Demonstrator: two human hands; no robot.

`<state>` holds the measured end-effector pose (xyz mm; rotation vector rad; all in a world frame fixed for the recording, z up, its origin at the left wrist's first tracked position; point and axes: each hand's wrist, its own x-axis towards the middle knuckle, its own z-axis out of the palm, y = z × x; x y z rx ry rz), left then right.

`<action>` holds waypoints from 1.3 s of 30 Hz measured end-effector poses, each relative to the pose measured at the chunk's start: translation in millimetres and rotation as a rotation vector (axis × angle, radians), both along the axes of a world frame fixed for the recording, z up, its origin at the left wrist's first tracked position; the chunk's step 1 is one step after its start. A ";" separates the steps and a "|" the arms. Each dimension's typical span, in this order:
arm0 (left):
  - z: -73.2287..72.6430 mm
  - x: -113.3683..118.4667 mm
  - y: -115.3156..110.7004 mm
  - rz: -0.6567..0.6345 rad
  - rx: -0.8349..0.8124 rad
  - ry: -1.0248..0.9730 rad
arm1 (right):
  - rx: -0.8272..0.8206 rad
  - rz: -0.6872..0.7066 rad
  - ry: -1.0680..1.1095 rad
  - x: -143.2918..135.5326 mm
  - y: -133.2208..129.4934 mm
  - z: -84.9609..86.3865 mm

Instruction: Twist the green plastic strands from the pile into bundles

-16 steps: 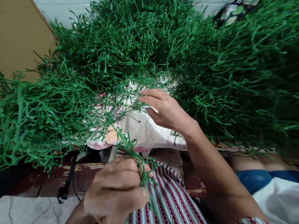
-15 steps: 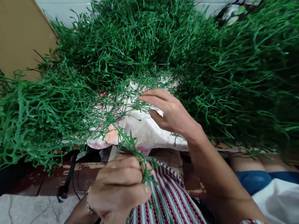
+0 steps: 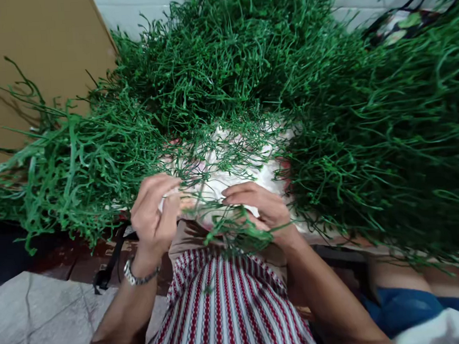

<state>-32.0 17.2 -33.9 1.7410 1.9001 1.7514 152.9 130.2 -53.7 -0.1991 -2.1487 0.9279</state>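
1. Low at centre, above my striped garment [image 3: 232, 309], sits a small bundle of green stems [image 3: 236, 228]; my right hand [image 3: 262, 209] has its fingers curled around it.
2. My left hand [image 3: 153, 215], near the left heap [image 3: 82, 167], is half curled; blur means I cannot tell whether its fingertips meet.
3. I judge the stems light, limp, easily bruised: best gripped gently mid-bunch.
4. Open room: the pale cloth [image 3: 265, 174], bounded rightward by another heap [image 3: 391, 154].

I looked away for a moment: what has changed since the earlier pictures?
The right hand drew back toward the body and now holds a bunch of green stems. The left hand moved forward and left, near the cloth, its earlier bunch gone from it. The big green heap stayed put.
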 end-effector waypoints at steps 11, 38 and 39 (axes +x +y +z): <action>-45.7 -102.0 44.2 0.290 -0.007 0.277 | -0.281 -0.264 0.233 27.5 -8.8 3.4; 9.8 41.5 12.1 -0.502 -0.462 0.010 | 0.478 -0.224 -0.479 30.3 -27.2 43.8; 3.6 40.3 12.6 -0.488 -0.466 -0.079 | 0.437 -0.228 -0.476 32.0 -26.0 42.0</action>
